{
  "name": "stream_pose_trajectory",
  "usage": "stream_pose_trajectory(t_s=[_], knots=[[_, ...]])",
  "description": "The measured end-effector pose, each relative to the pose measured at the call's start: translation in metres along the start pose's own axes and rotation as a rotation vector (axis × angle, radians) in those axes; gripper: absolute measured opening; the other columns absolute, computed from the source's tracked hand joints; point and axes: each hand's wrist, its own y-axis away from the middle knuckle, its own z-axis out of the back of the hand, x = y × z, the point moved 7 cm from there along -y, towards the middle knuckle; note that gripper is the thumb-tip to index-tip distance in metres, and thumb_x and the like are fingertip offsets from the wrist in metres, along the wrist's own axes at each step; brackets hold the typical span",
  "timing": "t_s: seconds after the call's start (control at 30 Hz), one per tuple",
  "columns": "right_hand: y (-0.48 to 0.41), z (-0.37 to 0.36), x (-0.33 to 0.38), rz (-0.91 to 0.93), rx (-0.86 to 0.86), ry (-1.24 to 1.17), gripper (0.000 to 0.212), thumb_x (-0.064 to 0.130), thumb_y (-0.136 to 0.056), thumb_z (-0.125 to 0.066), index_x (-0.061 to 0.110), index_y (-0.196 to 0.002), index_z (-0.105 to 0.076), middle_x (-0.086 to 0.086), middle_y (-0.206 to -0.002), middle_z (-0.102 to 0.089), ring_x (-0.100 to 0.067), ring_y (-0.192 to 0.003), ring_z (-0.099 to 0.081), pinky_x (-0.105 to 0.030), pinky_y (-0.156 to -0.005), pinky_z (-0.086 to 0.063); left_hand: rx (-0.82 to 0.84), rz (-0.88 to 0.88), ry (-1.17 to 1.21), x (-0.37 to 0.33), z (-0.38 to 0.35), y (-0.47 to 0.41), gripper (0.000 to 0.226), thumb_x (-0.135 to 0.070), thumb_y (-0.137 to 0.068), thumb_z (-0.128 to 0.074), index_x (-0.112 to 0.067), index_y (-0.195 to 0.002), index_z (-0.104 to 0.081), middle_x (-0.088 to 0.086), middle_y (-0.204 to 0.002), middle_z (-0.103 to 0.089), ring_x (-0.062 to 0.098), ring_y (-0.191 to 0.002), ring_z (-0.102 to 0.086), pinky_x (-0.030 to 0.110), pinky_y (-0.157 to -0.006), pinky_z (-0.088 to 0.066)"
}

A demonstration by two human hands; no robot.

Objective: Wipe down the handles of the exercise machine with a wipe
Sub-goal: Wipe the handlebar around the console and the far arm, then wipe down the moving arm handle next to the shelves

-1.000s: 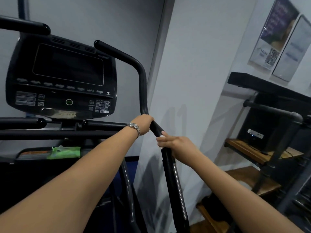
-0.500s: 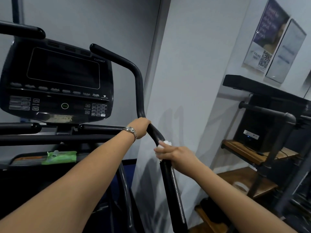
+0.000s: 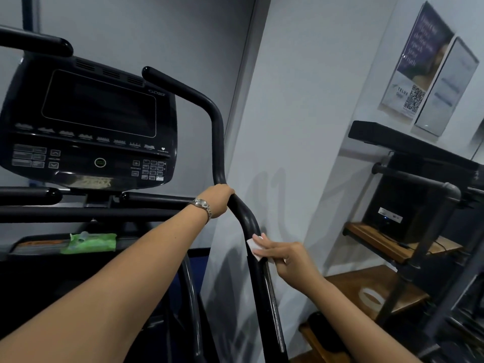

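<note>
Handle [image 3: 217, 142] of black tubing rises on the right side of the exercise machine, bends near the console [image 3: 89, 127] and runs down toward the bottom of the view. The left hand [image 3: 218, 200] is wrapped around this handle at its bend, fingers closed over the tube, with a metal wristwatch [image 3: 203, 205] on the wrist. Lower on the same tube, the right hand [image 3: 285, 258] presses a small white wipe [image 3: 255, 246] against the handle's right face; the fingers lie stretched along the wipe and pinch it to the tube rather than curling fully around. The 2 hands are apart, with a bare stretch of handle between them.

The console's screen is dark, with rows of buttons and a round green-ringed button below it. A second handle end [image 3: 39, 44] juts out at upper left. On the tray under the console lies a green pack of wipes [image 3: 90, 242], well apart from both hands. To the right, a grey wall [image 3: 301, 100] stands just beside the handle, and further right a wooden shelf unit [image 3: 392, 242] on dark pipe legs holds a black box; a poster with a QR code [image 3: 416, 74] hangs above it
</note>
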Motion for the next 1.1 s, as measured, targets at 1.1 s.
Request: stream_pose_trajectory(t_s=[1.1], knots=[[-0.046,0.008,-0.018,-0.418,-0.254,-0.388,0.016,0.009,-0.09,-0.065,0.011,-0.103,-0.074,-0.009,-0.087,-0.075,-0.028,-0.09,-0.07,-0.029,-0.08,-0.055,-0.015,0.04,0.035,-0.005,0.007,0.007,0.038,0.006,-0.085,-0.043,-0.006,-0.118,-0.059,0.013,-0.121,-0.06,0.031,-0.108,-0.058,0.038,-0.093,-0.048]])
